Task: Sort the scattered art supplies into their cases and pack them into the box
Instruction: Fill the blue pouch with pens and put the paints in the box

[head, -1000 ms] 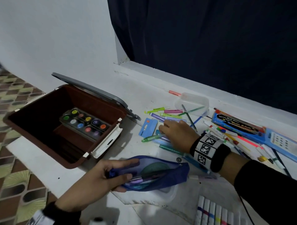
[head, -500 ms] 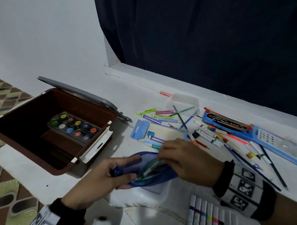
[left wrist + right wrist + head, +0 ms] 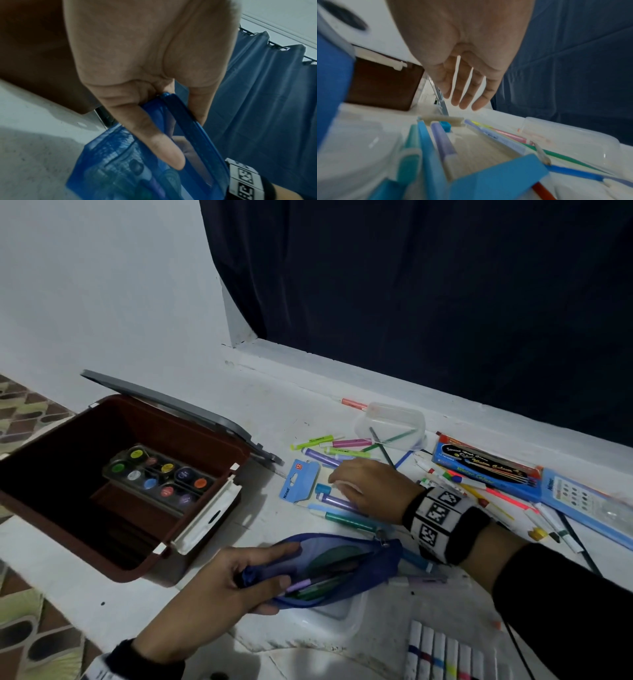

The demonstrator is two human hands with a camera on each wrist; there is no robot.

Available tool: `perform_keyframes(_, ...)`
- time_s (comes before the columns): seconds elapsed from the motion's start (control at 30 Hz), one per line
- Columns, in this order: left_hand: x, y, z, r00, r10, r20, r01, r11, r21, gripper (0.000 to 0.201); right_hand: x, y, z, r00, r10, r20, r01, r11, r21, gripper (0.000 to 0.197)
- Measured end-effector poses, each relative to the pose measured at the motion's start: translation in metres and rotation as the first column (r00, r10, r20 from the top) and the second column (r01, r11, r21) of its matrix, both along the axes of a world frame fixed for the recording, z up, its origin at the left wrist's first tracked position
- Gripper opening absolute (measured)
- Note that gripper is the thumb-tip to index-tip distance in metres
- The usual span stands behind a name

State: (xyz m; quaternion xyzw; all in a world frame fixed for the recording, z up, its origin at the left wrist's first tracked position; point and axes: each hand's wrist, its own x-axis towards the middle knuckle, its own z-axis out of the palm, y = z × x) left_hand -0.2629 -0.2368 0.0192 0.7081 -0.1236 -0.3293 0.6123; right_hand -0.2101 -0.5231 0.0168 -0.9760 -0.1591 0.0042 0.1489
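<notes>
Right hand (image 3: 373, 491) has moved from the blue pouch (image 3: 342, 570), gripped open by left hand (image 3: 219, 587), fingers apart over loose markers (image 3: 337, 501), which could roll if nudged.

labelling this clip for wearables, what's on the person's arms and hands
Both hands are bare: no gloves, no rings in view. The right hand has a white wristband printed with black square tag markers, a black strap next to it, then a black long sleeve. The left hand has a black cuff and a similar white band at the frame edge.
</notes>
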Motion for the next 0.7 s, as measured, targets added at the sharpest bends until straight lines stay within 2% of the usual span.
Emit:
perform_keyframes(0.1, 0.001, 0.0, -0.002, 1.0, 0.001, 0.011, -0.001, 1.0, 0.003, 0.037, 0.017, 0.003, -0.017, 0.991, 0.021, -0.13, -0.034, 0.995, -0.097, 0.036)
perform_keyframes(0.23, 0.002, -0.001, -0.002, 1.0, -0.006, 0.011, 0.005, 1.0, 0.011, 0.035, 0.024, 0.002, -0.038, 0.987, 0.103, -0.127, -0.13, 0.966, -0.224, 0.061)
perform_keyframes(0.27, 0.003, -0.002, -0.002, 1.0, -0.008, 0.011, 0.008, 1.0, 0.014, 0.035, 0.025, 0.001, -0.041, 0.987, 0.114, -0.11, -0.137, 0.964, -0.228, 0.059)
perform_keyframes(0.37, 0.004, -0.002, 0.0, 1.0, -0.014, 0.018, 0.014, 1.0, 0.027, 0.036, 0.022, -0.002, -0.034, 0.99, 0.127, -0.066, -0.14, 0.951, -0.274, 0.03)
perform_keyframes(0.5, 0.006, -0.006, 0.003, 0.999, -0.04, 0.032, 0.038, 0.998, 0.051, 0.036, 0.014, -0.008, -0.027, 0.994, 0.097, -0.056, -0.107, 0.97, -0.218, 0.029)
perform_keyframes(0.63, 0.006, -0.01, 0.006, 0.997, -0.061, 0.049, 0.058, 0.996, 0.069, 0.035, 0.008, -0.018, -0.024, 0.994, -0.027, -0.106, 0.013, 0.991, -0.131, 0.023)
perform_keyframes(0.7, 0.007, -0.013, 0.008, 0.995, -0.078, 0.061, 0.073, 0.994, 0.079, 0.035, 0.004, -0.022, -0.021, 0.989, -0.059, -0.133, 0.051, 0.997, -0.063, 0.031)
